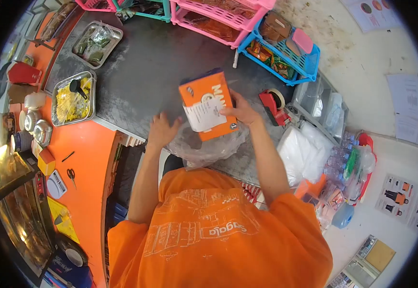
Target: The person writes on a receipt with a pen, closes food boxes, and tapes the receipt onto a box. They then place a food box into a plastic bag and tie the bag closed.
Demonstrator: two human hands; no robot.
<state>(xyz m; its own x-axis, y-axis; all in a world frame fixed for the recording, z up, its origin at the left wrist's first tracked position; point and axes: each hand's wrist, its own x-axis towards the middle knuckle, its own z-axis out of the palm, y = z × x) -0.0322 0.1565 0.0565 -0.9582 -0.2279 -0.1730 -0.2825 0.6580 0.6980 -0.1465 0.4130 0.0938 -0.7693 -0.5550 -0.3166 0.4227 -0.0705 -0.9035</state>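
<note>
My right hand (pixel 242 111) grips the right side of an orange box (pixel 220 90) with white lettering and a dark top. Its thumb rests near a white printed paper slip (pixel 204 115) on the box front. Beneath the box a clear plastic bag (pixel 206 149) lies crumpled at the table's near edge; whether the box's lower end is inside it, I cannot tell. Left of the box, my left hand (pixel 162 130) is open beside the bag, fingers spread and holding nothing.
A red tape dispenser (pixel 273 106) and white plastic bags (pixel 302 151) are to the right. Metal trays (pixel 94 103) hold food at left, one with a black scoop. Pink and blue baskets (pixel 309 62) line the back. Scissors (pixel 71 176) lie on the orange counter (pixel 86 153).
</note>
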